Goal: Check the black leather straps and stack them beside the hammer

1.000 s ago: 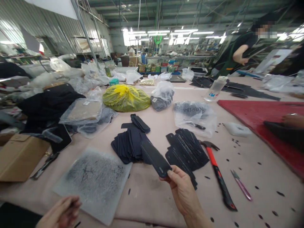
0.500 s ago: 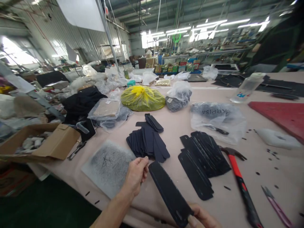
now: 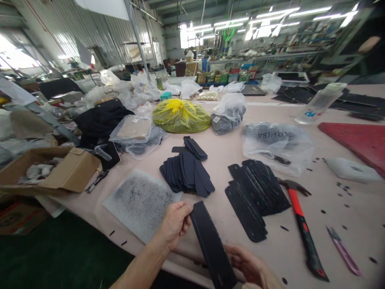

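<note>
A long black strip (image 3: 213,245) slants across the near edge of the table, held between my two hands. My left hand (image 3: 177,224) pinches its upper left corner between thumb and fingers. Around its lower right end is my right hand (image 3: 249,265), the thumb low at the frame's bottom edge and the fingers partly behind the strip. Beyond my left hand lies a fanned pile of dark strips (image 3: 186,172). To the right is an overlapping stack of black strips (image 3: 258,196) with pale marks along their edges. A grey-speckled white sheet (image 3: 141,204) lies left of my left hand.
On the right lie a red-handled claw hammer (image 3: 303,224), pink thread snips (image 3: 344,251) and a printed plastic bag (image 3: 276,144). A yellow bag (image 3: 182,116) stands farther back. An open cardboard box (image 3: 69,172) sits at the left, a clear bottle (image 3: 320,104) at back right.
The strip has turned over and its upper end is now in my left hand's pinch, where there was a gap before. My right hand has shifted its fingers up along the strip's side.
</note>
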The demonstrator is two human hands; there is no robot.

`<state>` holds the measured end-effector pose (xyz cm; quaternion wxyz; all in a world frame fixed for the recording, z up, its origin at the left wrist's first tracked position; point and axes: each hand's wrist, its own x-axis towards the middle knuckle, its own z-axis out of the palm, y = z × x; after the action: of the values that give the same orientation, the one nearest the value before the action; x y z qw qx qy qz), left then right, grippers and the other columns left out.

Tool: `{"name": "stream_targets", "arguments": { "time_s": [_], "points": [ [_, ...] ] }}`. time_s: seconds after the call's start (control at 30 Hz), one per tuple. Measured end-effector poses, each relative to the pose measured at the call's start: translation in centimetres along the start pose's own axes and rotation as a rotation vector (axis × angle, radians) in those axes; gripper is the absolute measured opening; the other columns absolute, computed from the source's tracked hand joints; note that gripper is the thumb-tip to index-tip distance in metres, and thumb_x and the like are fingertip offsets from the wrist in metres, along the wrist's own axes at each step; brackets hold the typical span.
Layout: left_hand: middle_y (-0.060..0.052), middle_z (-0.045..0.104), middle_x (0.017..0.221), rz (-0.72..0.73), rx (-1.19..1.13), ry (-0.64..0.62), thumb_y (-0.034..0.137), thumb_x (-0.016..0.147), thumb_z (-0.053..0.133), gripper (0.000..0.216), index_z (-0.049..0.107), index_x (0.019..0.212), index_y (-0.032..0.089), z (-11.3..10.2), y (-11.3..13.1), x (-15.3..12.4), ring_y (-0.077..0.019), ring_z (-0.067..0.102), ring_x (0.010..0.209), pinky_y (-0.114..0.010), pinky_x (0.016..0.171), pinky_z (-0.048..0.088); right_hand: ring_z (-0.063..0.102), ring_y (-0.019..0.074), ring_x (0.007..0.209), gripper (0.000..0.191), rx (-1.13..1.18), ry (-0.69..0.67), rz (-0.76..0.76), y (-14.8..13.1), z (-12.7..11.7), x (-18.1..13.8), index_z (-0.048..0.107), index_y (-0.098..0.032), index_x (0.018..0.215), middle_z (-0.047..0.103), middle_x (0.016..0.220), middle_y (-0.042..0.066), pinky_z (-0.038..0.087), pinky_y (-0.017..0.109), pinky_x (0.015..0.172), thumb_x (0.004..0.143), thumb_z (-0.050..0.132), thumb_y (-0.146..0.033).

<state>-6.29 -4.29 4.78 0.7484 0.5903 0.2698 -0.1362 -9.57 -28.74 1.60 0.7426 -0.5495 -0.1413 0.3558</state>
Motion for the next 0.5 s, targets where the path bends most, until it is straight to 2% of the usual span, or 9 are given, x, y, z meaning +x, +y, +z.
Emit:
{"name": "stream_targets", "arguments": {
  "time_s": [0.03,0.1,0.17,0.27,0.37,0.43,0.5],
  "points": [
    [0.007,0.046,0.045,-0.011,0.006,-0.027,0.051,0.069,0.069,0.039,0.048,0.066,0.019,0.4,-0.1,-0.4,-0.0035,0.032,0.033,-0.015,0.032,0.013,0.059,0.0311,0.098,0.066,-0.001,-0.004,-0.007,-0.6,-0.1,0.4,0.065,-0.02,0.121,0.066,0.102,0.012,0.046,0.042,0.091,0.07,0.074,-0.062],
    [0.006,0.048,0.046,-0.031,0.02,-0.08,0.052,0.07,0.068,0.039,0.047,0.066,0.019,1.1,-0.3,-1.1,-0.0032,0.032,0.033,-0.015,0.032,0.013,0.059,0.0274,0.096,0.058,0.026,0.061,0.002,-1.6,0.4,1.3,0.066,-0.019,0.118,0.066,0.101,0.011,0.047,0.037,0.086,0.075,0.073,-0.056],
    [0.006,0.048,0.047,-0.054,0.018,-0.116,0.053,0.071,0.067,0.04,0.048,0.066,0.018,1.8,-0.6,-1.7,-0.0031,0.032,0.033,-0.015,0.033,0.013,0.06,0.0208,0.08,0.045,0.127,0.114,0.049,-2.3,1.2,2.6,0.069,-0.018,0.109,0.066,0.088,0.007,0.048,0.029,0.071,0.076,0.074,-0.048],
    [0.007,0.046,0.048,-0.093,-0.023,-0.132,0.051,0.072,0.067,0.038,0.048,0.068,0.019,2.1,-1.5,-1.9,-0.0036,0.032,0.034,-0.016,0.034,0.012,0.05,0.0104,0.054,0.036,0.252,0.136,0.126,-2.2,2.7,4.1,0.07,-0.014,0.097,0.061,0.07,0.001,0.04,0.02,0.051,0.072,0.077,-0.038],
    [0.007,0.045,0.049,-0.103,-0.037,-0.119,0.048,0.074,0.066,0.034,0.049,0.071,0.019,1.8,-2.3,-1.6,-0.0047,0.031,0.036,-0.018,0.035,0.013,0.039,0.0062,0.044,0.028,0.274,0.208,0.162,-1.5,3.6,4.7,0.069,-0.013,0.091,0.056,0.06,-0.002,0.032,0.017,0.042,0.072,0.075,-0.032],
    [0.006,0.047,0.052,-0.001,0.048,-0.078,0.042,0.075,0.067,0.027,0.053,0.074,0.018,1.5,-2.4,-1.5,-0.0061,0.035,0.04,-0.019,0.038,0.02,0.038,0.0062,0.042,0.024,0.293,0.255,0.189,-1.1,3.9,4.6,0.068,-0.014,0.091,0.054,0.057,-0.003,0.031,0.016,0.041,0.072,0.072,-0.028],
    [0.004,0.05,0.059,0.232,0.252,-0.033,0.032,0.077,0.067,0.018,0.059,0.073,0.017,1.1,-1.9,-1.6,-0.0085,0.043,0.05,-0.021,0.047,0.032,0.038,0.0065,0.04,0.021,0.304,0.286,0.224,-1.1,4.1,4.4,0.066,-0.015,0.089,0.052,0.054,-0.004,0.03,0.016,0.039,0.071,0.07,-0.026]
  ]
}}
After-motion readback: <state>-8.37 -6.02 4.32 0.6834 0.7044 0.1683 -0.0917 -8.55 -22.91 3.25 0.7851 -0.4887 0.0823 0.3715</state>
